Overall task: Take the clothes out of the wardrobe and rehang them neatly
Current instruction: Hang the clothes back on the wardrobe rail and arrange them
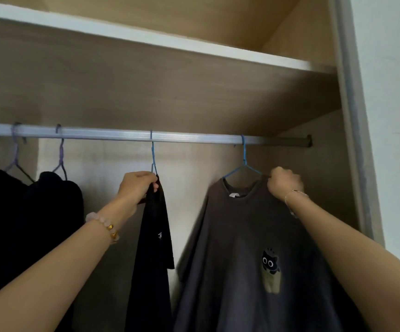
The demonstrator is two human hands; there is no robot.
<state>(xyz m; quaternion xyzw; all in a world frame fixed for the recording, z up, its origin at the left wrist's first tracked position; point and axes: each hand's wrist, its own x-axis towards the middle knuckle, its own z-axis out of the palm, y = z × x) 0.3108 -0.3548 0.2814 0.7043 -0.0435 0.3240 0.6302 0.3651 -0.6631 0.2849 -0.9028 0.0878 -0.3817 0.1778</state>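
A silver wardrobe rail [112, 134] runs across the view. A black shirt [153, 248] hangs edge-on from a blue hanger [152, 152] at the middle; my left hand [136, 188] grips its top just under the hook. To the right, a grey-brown T-shirt with a cat print [242, 248] hangs facing me on another blue hanger [243, 161]. My right hand [284, 182] grips that shirt's shoulder at the hanger's right arm. Two dark garments [26, 212] hang on purple hangers [61, 154] at the left.
A white-edged shelf [146, 37] sits above the rail. The wardrobe's right side panel [352, 140] stands close to the cat-print T-shirt, with a white wall [395, 116] beyond it. A stretch of bare rail lies between the purple hangers and the black shirt.
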